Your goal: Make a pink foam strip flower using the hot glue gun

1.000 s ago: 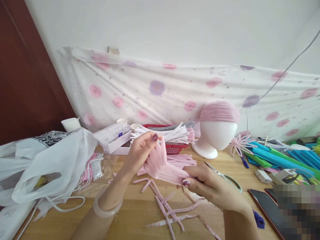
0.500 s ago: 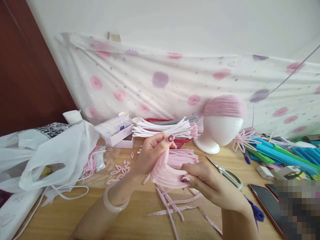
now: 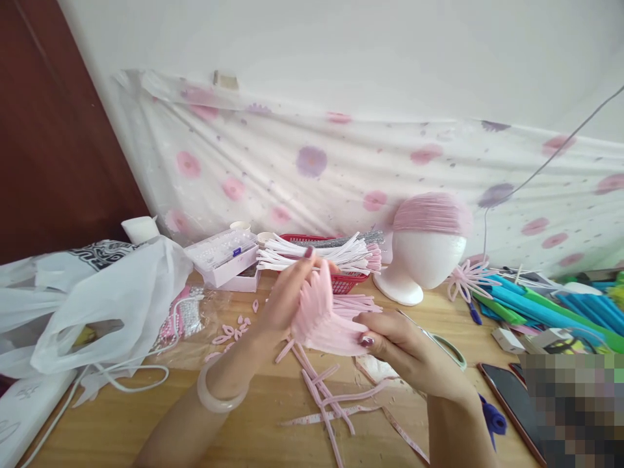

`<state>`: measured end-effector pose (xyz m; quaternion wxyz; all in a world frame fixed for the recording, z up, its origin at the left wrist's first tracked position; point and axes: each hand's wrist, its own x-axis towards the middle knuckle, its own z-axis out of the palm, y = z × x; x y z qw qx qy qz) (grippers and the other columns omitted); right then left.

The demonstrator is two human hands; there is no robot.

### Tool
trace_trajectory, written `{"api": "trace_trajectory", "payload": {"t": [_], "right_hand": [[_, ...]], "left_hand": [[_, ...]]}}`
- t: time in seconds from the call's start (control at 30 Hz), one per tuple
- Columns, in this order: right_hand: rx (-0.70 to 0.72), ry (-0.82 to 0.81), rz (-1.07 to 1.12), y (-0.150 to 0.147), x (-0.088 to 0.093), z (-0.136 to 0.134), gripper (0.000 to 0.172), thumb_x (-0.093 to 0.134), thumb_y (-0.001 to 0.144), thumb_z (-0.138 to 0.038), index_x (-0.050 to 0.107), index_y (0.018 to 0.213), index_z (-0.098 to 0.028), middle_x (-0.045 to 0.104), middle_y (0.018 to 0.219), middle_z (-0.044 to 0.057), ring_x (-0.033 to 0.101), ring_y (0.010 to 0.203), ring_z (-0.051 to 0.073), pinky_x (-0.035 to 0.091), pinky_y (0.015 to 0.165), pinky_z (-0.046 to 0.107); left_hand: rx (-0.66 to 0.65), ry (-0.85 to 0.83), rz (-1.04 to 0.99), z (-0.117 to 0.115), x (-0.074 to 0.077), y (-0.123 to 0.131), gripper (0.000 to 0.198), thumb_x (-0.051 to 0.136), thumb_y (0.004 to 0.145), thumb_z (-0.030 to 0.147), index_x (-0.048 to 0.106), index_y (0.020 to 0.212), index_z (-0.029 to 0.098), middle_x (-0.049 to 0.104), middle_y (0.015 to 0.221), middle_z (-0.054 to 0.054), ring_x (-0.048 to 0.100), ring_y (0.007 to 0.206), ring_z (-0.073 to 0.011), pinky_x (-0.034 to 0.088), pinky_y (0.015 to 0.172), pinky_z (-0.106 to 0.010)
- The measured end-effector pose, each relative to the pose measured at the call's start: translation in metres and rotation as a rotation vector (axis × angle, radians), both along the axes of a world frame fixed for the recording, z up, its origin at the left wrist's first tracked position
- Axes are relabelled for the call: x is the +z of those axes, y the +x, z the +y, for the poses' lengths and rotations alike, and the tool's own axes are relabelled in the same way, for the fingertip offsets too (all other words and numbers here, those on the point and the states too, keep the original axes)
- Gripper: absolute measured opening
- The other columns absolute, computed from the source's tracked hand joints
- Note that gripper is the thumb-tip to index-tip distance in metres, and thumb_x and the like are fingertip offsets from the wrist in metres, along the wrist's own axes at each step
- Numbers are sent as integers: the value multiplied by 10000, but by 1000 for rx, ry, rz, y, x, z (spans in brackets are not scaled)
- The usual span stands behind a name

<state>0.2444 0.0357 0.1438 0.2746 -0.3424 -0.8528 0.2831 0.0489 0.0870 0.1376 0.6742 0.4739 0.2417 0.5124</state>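
Both hands hold a curved sheet of pink pipe cleaners (image 3: 319, 318) joined side by side, above a wooden table (image 3: 253, 422). My left hand (image 3: 287, 296) pinches the upturned far end of the sheet between thumb and fingers. My right hand (image 3: 397, 351) grips its near right end, thumb on top. Loose pink pipe cleaner pieces (image 3: 322, 390) lie on the table under the hands. A white foam head (image 3: 424, 257) capped with the same pink material stands behind.
A red basket (image 3: 344, 279) with white and silver pipe cleaners sits at the back. Scissors (image 3: 446, 344) lie right of my right hand. White plastic bags (image 3: 92, 305) fill the left. A phone (image 3: 511, 396) and coloured paper rolls (image 3: 536, 305) are on the right.
My left hand has bent the sheet's far end upward again and shifted slightly right. My right hand keeps its grip. The view tilted a little.
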Motion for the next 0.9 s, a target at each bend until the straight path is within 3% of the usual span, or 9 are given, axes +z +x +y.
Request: {"api": "trace_trajectory", "payload": {"t": [0.07, 0.17, 0.27, 0.37, 0.43, 0.5, 0.63, 0.77, 0.9], "right_hand": [[-65, 24, 14, 2, -2, 3, 422, 372, 1029, -477, 443, 708, -211, 410, 656, -26, 415, 610, 136, 367, 573, 255], [-163, 19, -9, 4, -6, 8, 443, 361, 1016, -528, 542, 778, -202, 484, 691, -2, 475, 657, 160, 424, 626, 279], [-184, -98, -54, 10, -8, 13, 451, 373, 999, -565, 640, 1014, -201, 631, 903, 69, 575, 879, 219, 477, 813, 348], [-110, -215, 11, 14, -8, 16, 505, 382, 982, -600, 634, 1179, -210, 654, 1099, 111, 575, 1049, 257, 438, 972, 414], [-99, -199, 150, 13, -6, 15, 568, 313, 984, -635, 634, 1134, -192, 645, 1032, 108, 577, 957, 244, 451, 926, 409], [-153, -142, 247, 7, -5, 13, 609, 251, 981, -663, 621, 992, -180, 591, 867, 66, 529, 782, 205, 455, 760, 354], [-194, -75, 175, -8, -2, 6, 524, 312, 999, -611, 446, 709, -196, 387, 668, -26, 348, 610, 130, 293, 559, 271], [-141, -57, 129, -11, -2, 4, 477, 394, 1009, -520, 367, 657, -199, 290, 619, -49, 272, 562, 100, 225, 512, 254], [-189, 35, 137, -8, -3, 7, 450, 419, 1011, -454, 327, 648, -205, 262, 602, -55, 249, 545, 90, 207, 491, 248]], "left_hand": [[48, -12, -67, 2, 5, -9, 460, 613, 816, 621, 686, 885, 172, 577, 605, 15, 473, 486, -91, 367, 464, -208], [65, 110, -64, 1, 10, -20, 380, 707, 789, 515, 710, 953, 172, 654, 806, -26, 552, 641, -111, 433, 567, -209], [74, 210, 99, -4, 14, -27, 318, 771, 765, 371, 705, 1027, 204, 640, 837, -3, 529, 698, -102, 410, 610, -190], [33, 310, 345, -8, 16, -32, 303, 730, 791, 322, 689, 1072, 217, 649, 887, -8, 518, 716, -113, 386, 605, -211], [-40, 386, 502, -9, 16, -32, 307, 703, 793, 280, 684, 1093, 218, 659, 966, -22, 537, 776, -135, 400, 643, -236], [-129, 444, 613, -9, 14, -31, 328, 693, 785, 252, 676, 1112, 222, 655, 997, -25, 549, 832, -155, 418, 692, -260], [-224, 474, 664, -9, 7, -25, 303, 712, 794, 314, 656, 1076, 218, 638, 952, -14, 550, 824, -157, 437, 703, -268], [-137, 489, 653, -12, 6, -22, 269, 707, 823, 355, 645, 1053, 231, 650, 992, -12, 568, 861, -152, 447, 708, -251], [-34, 481, 645, -13, 9, -21, 297, 676, 852, 422, 639, 1075, 229, 666, 954, -8, 562, 784, -130, 428, 646, -226]]}}
